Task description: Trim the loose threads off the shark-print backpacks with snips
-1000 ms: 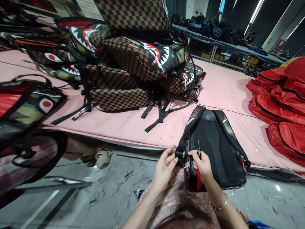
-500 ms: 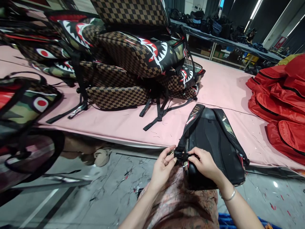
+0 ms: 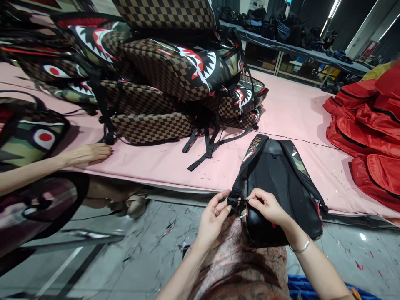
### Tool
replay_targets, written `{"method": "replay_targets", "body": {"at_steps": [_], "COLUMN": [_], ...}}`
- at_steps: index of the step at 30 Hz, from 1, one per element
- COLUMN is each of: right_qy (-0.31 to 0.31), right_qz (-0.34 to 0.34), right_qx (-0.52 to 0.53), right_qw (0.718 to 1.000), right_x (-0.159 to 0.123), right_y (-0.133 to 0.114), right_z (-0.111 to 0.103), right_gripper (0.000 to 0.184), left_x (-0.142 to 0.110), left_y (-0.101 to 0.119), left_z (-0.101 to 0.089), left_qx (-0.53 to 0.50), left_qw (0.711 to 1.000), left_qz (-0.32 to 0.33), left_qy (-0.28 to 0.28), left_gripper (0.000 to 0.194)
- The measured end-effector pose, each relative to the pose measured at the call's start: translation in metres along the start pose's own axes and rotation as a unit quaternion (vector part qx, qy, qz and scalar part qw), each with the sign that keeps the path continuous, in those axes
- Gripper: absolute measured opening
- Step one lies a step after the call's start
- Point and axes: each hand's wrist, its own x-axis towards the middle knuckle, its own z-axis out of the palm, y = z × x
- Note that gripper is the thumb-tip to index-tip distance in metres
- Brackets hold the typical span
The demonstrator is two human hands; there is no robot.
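Black backpack [image 3: 275, 177] extends beyond hands [image 3: 213, 216] (strap end [image 3: 235, 195] between them).

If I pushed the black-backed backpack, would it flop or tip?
The black-backed backpack would probably keep its shape; its back panel looks padded. It might tip if pushed outward, since its lower end extends beyond the pink table.

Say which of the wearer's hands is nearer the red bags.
Right. The right hand is left of the red bags; the left hand is farther left, at the backpack strap.
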Motion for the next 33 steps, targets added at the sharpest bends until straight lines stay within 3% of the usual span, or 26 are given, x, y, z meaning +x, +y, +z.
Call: {"method": "replay_targets", "body": {"at_steps": [4,9,11,14,17,21,24,29,33], "right_qy": [0.057,0.156,0.2,0.241,0.248,0.223,0.212,0.216,0.246], "right_qz": [-0.021,-0.097,-0.113,-0.081,-0.032,-0.039,-0.049,-0.062,-0.064], "right_qx": [0.111,-0.054,-0.065,-0.042,-0.036,-0.052,-0.069,-0.063,-0.046], "right_qw": [0.992,0.982,0.971,0.966,0.968,0.973,0.974,0.972,0.966], "right_x": [-0.001,0.0,0.0,-0.004,-0.011,-0.018,-0.02,-0.025,-0.024], "right_y": [0.004,0.0,0.002,0.006,0.01,0.009,0.008,0.009,0.011], "right_z": [0.013,0.034,0.042,0.052,0.061,0.069,0.073,0.079,0.068], "right_gripper": [0.015,0.023,0.024,0.022,0.021,0.026,0.027,0.032,0.039], "left_x": [0.0,-0.004,-0.005,-0.004,0.001,0.009,0.013,0.017,0.018], "left_y": [0.0,0.0,0.001,0.005,0.01,0.015,0.015,0.015,0.016], "left_z": [0.0,0.002,0.002,0.002,0.003,0.003,0.003,0.007,0.015], "left_qx": [-0.033,-0.081,-0.089,-0.057,0.033,0.093,0.048,-0.09,-0.127], "left_qw": [0.999,0.995,0.993,0.993,0.995,0.993,0.996,0.987,0.981], "left_qz": [-0.017,-0.058,-0.072,-0.085,-0.088,-0.059,-0.046,-0.117,-0.133], "left_qy": [-0.003,0.024,0.04,0.053,0.044,0.03,0.051,0.057,0.062], "left_gripper": [0.051,0.055,0.055,0.052,0.046,0.036,0.031,0.021,0.014]}}
